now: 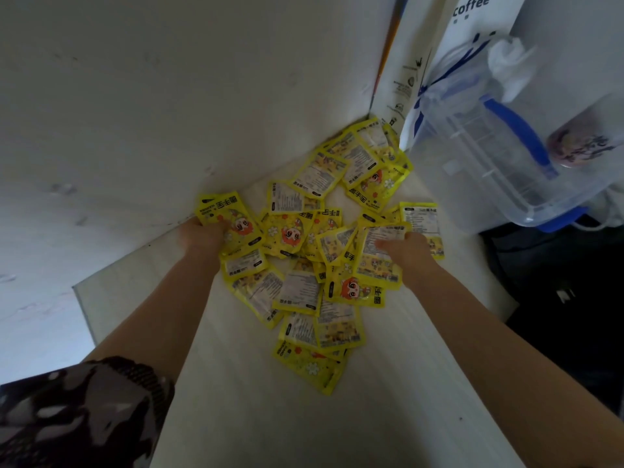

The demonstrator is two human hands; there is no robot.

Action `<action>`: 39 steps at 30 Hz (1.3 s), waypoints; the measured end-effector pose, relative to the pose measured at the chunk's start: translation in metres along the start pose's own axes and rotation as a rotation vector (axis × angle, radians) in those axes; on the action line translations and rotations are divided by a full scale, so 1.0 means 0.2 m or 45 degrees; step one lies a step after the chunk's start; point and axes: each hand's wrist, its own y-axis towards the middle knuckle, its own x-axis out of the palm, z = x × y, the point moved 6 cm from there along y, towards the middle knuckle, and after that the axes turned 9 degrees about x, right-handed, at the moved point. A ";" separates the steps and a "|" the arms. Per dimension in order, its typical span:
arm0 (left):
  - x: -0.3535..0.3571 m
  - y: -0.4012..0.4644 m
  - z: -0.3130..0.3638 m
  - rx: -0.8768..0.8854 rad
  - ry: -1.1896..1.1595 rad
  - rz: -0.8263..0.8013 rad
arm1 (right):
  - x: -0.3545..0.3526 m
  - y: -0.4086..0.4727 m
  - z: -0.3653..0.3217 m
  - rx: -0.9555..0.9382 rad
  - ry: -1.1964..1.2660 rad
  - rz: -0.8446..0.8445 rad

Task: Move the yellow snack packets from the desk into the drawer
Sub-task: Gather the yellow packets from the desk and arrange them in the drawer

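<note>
A heap of yellow snack packets (pixel 304 251) lies scattered on the pale bench (pixel 263 417), spreading from the wall corner toward the person. Some packets show a cartoon face, others their printed white backs (the small print is too blurred to read). No drawer shows in this view.

The left hand (pixel 202 233) sits at the wall-side edge of the heap, its fingers curled round a face-up packet (pixel 229 221) that lies against the foot of the wall (pixel 169 96). The right hand (pixel 401 244) is on the opposite edge of the heap, pinching a back-up packet (pixel 381 255) that tilts up above the others; its thumb lies across the packet's white panel. Both bare forearms reach in from the near edge of the bench, one on each side of the heap. A patterned dark sleeve (pixel 81 410) covers the left upper arm, well back from the heap.

Beyond the heap, on the right hand's side, stands a clear plastic container (pixel 489 163) with a blue handle (pixel 520 130) and blue base, close to the farthest packets but whether it touches them I cannot tell. Behind it hangs a white bag (pixel 472 25) printed with the word "coffee". A tall white box (pixel 401 72) with small printed marks stands in the corner, right behind the farthest packets.
</note>
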 end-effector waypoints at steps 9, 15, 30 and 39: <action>-0.03 -0.10 0.07 0.211 0.063 0.031 | -0.03 -0.07 -0.02 -0.078 0.046 -0.033; -0.06 -0.28 0.12 0.320 -0.052 -0.024 | -0.08 -0.18 -0.03 -0.228 0.008 -0.016; -0.21 -1.02 -0.36 0.149 -0.341 -0.252 | -0.30 -0.62 0.44 -0.359 -0.019 -0.120; -0.27 -1.31 -0.56 0.086 -0.390 -0.490 | -0.39 -0.84 0.84 -0.302 0.143 -0.130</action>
